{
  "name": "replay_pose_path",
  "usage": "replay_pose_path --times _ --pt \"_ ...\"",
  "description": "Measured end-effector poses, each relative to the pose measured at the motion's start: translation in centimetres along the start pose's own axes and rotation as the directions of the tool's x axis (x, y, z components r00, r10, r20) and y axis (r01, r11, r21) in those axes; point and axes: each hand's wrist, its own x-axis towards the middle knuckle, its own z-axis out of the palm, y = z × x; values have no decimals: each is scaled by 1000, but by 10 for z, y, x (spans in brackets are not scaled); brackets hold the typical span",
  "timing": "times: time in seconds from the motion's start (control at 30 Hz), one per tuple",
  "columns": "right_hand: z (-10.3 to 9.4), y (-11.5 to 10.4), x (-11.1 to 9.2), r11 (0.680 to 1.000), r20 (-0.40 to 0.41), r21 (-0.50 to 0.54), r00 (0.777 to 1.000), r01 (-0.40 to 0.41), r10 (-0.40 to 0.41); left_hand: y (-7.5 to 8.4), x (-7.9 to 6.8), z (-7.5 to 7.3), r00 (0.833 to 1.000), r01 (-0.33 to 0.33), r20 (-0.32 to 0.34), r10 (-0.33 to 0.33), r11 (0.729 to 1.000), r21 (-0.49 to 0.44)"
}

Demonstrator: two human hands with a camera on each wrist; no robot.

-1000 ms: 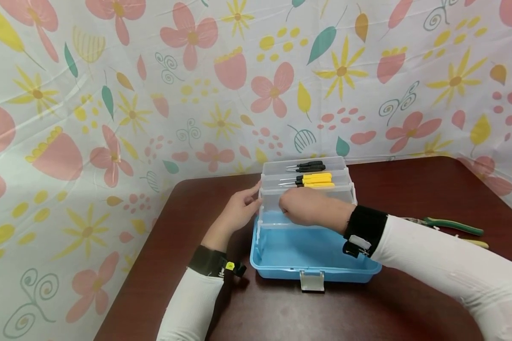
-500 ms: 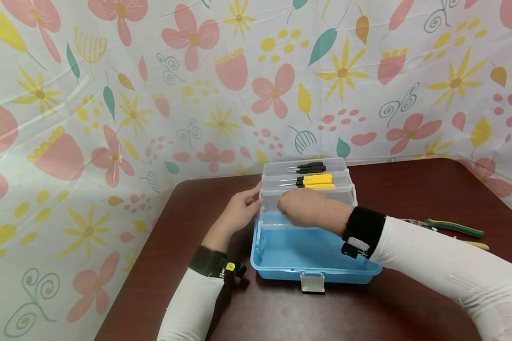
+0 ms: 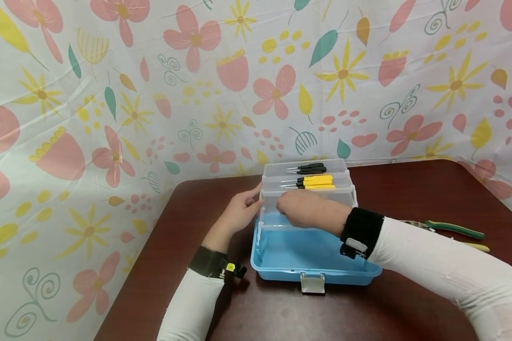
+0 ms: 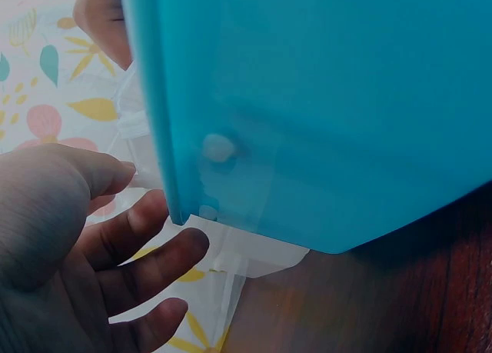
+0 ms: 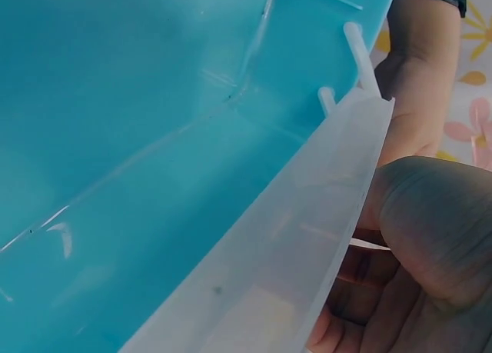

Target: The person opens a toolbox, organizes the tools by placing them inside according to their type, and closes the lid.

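Note:
A light blue toolbox [image 3: 315,275] stands on the table with its clear stepped trays [image 3: 269,199] raised at the back. My left hand [image 3: 235,210] is at the trays' left side, fingers spread and loosely bent; in the left wrist view its fingertips are by the box edge. My right hand [image 3: 303,207] hovers over the lowest tray with curled fingers. The tray wall [image 5: 307,238] hides its fingertips in the right wrist view, so I cannot tell what they hold. Yellow-handled screwdrivers [image 3: 317,180] lie in the middle tray, black-handled ones [image 3: 311,169] in the top tray.
Pliers with green handles [image 3: 454,229] lie on the dark red table [image 3: 409,189] to the right, partly behind my right sleeve. A yellow handle [image 3: 478,246] shows beside them. The toolbox's front latch [image 3: 313,283] hangs down. A flowered cloth [image 3: 239,118] hangs behind the table.
My right hand has shifted very slightly left over the lowest tray. The left hand stays at the trays' side, and the toolbox and screwdrivers have not moved.

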Motion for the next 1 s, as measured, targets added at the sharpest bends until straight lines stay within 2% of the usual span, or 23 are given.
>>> replay_pose_path --times 0.3,0.67,1.0 --pt "0 0 -1 1000 6 -28 1000 -9 9 1 1 1 1000 2 6 -2 1000 -5" --pt "-9 2 -7 998 20 62 1000 3 -5 6 0 0 1000 13 6 -13 1000 4" --pt "-12 4 -10 998 20 67 1000 21 -23 8 -2 -1 999 35 2 -35 999 12"
